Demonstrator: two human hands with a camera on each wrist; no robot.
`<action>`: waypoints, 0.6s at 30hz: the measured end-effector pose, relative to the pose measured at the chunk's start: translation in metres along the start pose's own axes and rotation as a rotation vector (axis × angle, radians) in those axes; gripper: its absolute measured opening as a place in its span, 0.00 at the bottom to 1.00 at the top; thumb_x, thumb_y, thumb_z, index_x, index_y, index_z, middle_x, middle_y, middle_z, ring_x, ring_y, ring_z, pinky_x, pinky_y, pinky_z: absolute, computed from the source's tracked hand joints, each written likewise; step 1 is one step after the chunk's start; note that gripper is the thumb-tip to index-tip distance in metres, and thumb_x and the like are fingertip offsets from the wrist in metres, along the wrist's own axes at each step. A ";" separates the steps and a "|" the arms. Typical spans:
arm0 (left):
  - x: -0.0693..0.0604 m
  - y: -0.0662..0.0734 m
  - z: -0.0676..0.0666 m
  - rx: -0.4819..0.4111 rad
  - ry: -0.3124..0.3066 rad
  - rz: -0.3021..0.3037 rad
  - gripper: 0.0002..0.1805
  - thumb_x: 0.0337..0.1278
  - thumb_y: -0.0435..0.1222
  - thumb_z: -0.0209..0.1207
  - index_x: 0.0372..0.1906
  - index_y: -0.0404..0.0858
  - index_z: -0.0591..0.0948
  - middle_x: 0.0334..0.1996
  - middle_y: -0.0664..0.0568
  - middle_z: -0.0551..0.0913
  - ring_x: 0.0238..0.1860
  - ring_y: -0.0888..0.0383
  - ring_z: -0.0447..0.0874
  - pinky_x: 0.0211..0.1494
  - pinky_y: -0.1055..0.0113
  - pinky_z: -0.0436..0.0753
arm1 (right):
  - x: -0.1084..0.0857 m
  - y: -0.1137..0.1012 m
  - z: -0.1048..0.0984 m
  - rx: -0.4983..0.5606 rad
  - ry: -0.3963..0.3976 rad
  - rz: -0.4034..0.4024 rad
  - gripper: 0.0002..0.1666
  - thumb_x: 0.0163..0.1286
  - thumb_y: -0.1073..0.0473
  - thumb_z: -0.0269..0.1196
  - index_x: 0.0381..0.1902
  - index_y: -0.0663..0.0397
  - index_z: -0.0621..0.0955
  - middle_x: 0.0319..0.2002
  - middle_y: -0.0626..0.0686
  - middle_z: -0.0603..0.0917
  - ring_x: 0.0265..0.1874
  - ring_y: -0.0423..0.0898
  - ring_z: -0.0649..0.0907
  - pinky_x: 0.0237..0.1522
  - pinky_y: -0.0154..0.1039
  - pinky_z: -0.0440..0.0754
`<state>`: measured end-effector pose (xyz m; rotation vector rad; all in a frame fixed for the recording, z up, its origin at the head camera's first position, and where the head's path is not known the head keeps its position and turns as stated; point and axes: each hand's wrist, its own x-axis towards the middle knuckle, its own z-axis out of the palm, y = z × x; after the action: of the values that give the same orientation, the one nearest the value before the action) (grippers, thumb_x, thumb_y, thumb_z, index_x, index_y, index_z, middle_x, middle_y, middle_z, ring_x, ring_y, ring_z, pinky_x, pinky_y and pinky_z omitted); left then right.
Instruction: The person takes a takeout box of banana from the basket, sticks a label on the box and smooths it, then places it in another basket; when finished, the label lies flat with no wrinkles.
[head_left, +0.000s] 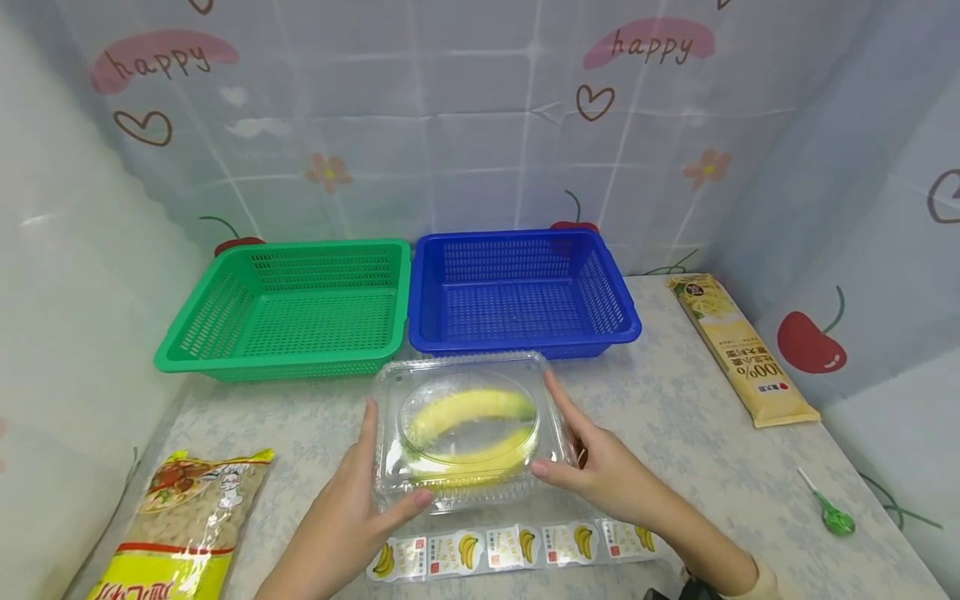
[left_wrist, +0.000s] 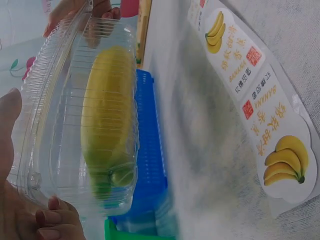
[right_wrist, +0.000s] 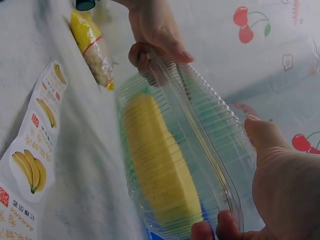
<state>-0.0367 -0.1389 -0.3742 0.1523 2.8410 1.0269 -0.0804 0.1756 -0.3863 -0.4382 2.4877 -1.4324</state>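
Observation:
Both hands hold a clear plastic clamshell box (head_left: 392,433), lid closed, with two yellow bananas (head_left: 472,408) inside. My left hand (head_left: 348,504) grips its left side, the thumb along the front edge; in the left wrist view, curled fingers (left_wrist: 57,220) lie under the rim. The right side is gripped by my right hand (head_left: 611,471), thumb near the front right corner, with fingertips (right_wrist: 227,225) below the rim. The box is lifted above the table, as both wrist views show. In front of it lies a strip of banana-printed stickers (head_left: 517,550).
Behind the box stand a green basket (head_left: 281,367) and a blue basket (head_left: 525,343), side by side. A yellow bag of pale pieces (head_left: 180,525) lies at left. At right are a noodle packet (head_left: 742,350) and a green-wrapped lollipop (head_left: 836,521). Printed curtains enclose the table.

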 end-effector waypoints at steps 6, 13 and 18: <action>0.001 -0.001 0.006 -0.005 -0.030 -0.009 0.63 0.52 0.71 0.56 0.78 0.56 0.28 0.75 0.33 0.58 0.69 0.33 0.67 0.66 0.36 0.70 | -0.005 0.009 0.000 0.025 -0.018 0.019 0.61 0.62 0.43 0.70 0.78 0.21 0.41 0.24 0.50 0.66 0.18 0.37 0.65 0.19 0.34 0.71; 0.005 -0.002 0.022 -0.020 -0.065 -0.032 0.63 0.50 0.73 0.55 0.78 0.59 0.28 0.74 0.35 0.62 0.64 0.37 0.75 0.61 0.38 0.76 | -0.009 0.024 -0.002 0.019 -0.016 0.054 0.61 0.62 0.44 0.70 0.79 0.21 0.41 0.25 0.50 0.65 0.19 0.36 0.64 0.20 0.33 0.70; 0.014 -0.002 0.034 -0.017 -0.068 -0.033 0.64 0.49 0.72 0.57 0.78 0.60 0.28 0.71 0.36 0.67 0.47 0.47 0.86 0.55 0.43 0.81 | -0.009 0.038 -0.006 0.021 -0.015 0.036 0.61 0.64 0.48 0.70 0.80 0.25 0.42 0.25 0.51 0.65 0.18 0.37 0.63 0.19 0.33 0.70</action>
<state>-0.0454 -0.1172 -0.4031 0.1351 2.7636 1.0185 -0.0797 0.2018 -0.4156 -0.3965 2.4531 -1.4350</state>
